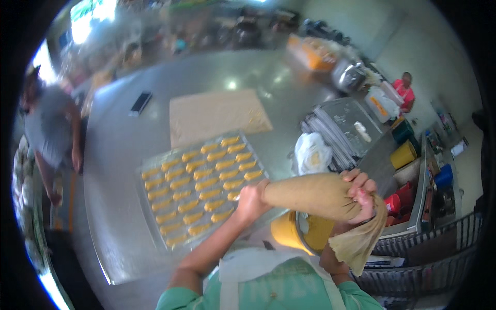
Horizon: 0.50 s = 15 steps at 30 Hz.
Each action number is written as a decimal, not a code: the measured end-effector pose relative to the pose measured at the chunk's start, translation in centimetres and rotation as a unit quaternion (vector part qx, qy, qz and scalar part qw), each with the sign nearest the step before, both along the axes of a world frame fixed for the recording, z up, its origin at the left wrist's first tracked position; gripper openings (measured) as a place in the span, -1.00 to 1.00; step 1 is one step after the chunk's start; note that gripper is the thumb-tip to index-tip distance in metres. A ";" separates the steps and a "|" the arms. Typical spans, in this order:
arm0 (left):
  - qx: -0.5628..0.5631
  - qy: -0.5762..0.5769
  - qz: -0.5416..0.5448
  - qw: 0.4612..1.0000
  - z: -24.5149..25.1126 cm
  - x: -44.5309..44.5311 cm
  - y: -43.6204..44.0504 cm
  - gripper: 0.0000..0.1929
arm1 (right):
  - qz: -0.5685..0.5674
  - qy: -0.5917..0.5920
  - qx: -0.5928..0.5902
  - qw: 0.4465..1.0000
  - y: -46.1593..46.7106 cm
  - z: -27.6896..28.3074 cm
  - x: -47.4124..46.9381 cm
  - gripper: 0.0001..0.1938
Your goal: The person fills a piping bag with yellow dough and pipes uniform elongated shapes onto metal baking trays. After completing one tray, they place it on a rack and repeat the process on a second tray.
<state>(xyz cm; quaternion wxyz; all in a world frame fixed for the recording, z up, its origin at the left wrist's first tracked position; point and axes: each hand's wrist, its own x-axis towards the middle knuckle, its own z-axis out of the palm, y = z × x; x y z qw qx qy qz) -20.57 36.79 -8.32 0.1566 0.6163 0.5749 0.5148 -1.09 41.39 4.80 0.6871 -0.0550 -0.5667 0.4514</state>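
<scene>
A full cloth piping bag point(310, 195) stretches between my two hands above the near right part of the tray. My left hand point(254, 199) grips its narrow end, and the nozzle tip points left over the tray's right side. At the other end my right hand point(362, 197) clenches the gathered, twisted cloth, with the loose flap hanging below it. On the metal baking tray point(155, 232) lie several rows of short, yellow piped batter fingers point(204, 183). Below the bag stands a yellow bucket point(286, 232) with yellow batter inside.
The tray rests on a metal table point(120, 217). Beyond it lie a tan sheet point(217, 112) and a dark phone point(140, 103). A white plastic bag point(312, 155) and stacked trays point(348, 120) sit at the right. One person point(58, 124) stands left, another point(405, 93) far right.
</scene>
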 end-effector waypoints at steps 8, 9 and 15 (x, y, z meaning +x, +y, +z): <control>-0.024 0.080 -0.057 0.995 3.6 0.5 -0.8 -0.67 | -0.098 0.077 -0.120 0.985 -4.0 1.2 2.2 -0.84; -0.021 0.085 -0.065 0.994 3.8 0.3 -0.9 -0.67 | -0.104 0.089 -0.131 0.982 -4.6 1.2 2.2 -0.84; 0.003 0.110 -0.102 0.989 5.4 0.3 -1.2 -0.76 | -0.105 0.126 -0.151 0.975 -6.8 1.3 3.1 -0.82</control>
